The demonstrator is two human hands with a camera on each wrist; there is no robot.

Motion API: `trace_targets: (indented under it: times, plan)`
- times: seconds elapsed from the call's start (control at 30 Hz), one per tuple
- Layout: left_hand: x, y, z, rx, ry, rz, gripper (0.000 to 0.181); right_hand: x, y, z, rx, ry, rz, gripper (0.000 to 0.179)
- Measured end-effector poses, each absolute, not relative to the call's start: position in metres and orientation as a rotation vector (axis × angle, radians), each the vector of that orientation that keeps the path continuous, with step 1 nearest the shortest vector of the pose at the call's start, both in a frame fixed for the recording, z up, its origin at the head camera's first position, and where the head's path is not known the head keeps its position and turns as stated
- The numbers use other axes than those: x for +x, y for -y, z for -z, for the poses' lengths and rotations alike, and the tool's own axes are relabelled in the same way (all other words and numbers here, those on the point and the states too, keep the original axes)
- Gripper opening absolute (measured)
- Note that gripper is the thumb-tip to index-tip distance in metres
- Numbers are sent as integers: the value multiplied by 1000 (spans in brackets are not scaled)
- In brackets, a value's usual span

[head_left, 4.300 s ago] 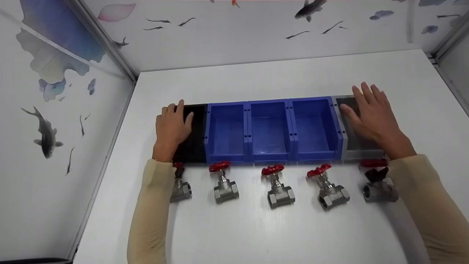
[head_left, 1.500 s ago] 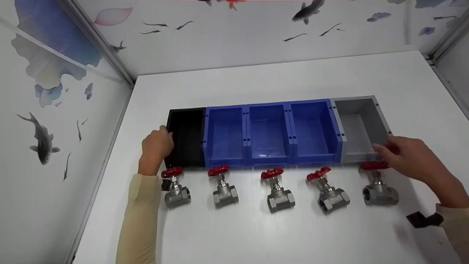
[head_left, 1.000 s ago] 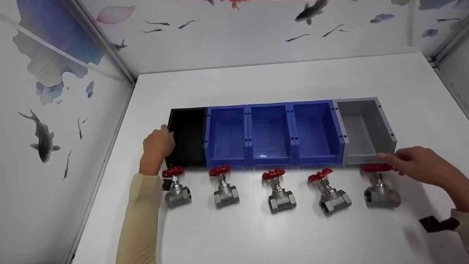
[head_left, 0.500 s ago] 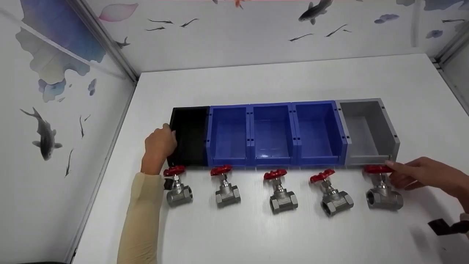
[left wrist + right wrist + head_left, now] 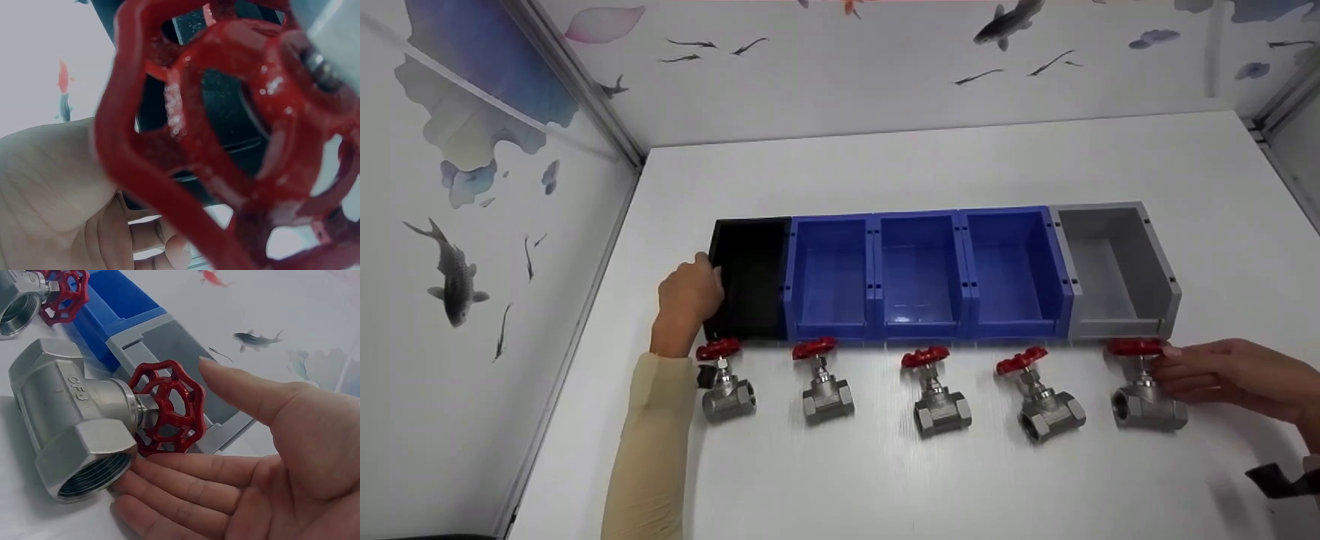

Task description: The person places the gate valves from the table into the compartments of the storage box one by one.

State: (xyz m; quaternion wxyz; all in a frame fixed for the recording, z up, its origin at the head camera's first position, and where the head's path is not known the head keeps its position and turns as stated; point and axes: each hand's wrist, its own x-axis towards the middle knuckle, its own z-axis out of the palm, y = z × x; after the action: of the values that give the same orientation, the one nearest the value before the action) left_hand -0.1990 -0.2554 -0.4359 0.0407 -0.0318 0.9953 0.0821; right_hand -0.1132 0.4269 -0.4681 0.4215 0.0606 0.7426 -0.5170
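Five-in-a-row bins stand on the white table: a black bin at the left, blue bins in the middle, a grey bin at the right. My left hand grips the black bin's left wall. In the left wrist view, a red handwheel covers much of that bin. My right hand reaches beside the rightmost gate valve. Its fingers extend low by the red handwheel, with the thumb raised apart on the other side.
Several more steel valves with red handwheels lie in a row before the bins, including a middle valve and a left valve. White walls printed with fish enclose the table's left, back and right.
My left hand has gone from atop the black bin to its left wall, and stays there. My right hand has left the grey bin and moved toward me to the rightmost valve.
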Motion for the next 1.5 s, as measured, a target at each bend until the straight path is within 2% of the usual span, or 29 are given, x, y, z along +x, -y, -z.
trace_targets:
  times: [0.17, 0.37, 0.57, 0.9, 1.2, 1.5]
  plan:
    - [-199, 255, 437, -83, -3071, -238, 35, -108, -424, 474, 211, -1868, 1336, 56]
    - [-199, 255, 437, -84, -3070, -234, 34, -104, -418, 475, 230, -1846, 1405, 34]
    - [-199, 255, 435, -83, -3053, -241, 37, -100, -406, 477, 237, -1939, 1336, 56]
    - [-199, 255, 435, -106, -3026, -258, 36, -94, -390, 476, 195, -2053, 1214, 73]
    - [-199, 256, 435, -97, -3032, -268, 37, -89, -382, 473, 181, -2142, 1242, 57]
    - [-199, 256, 435, -101, -3028, -279, 37, -89, -379, 473, 172, -2229, 1207, 56]
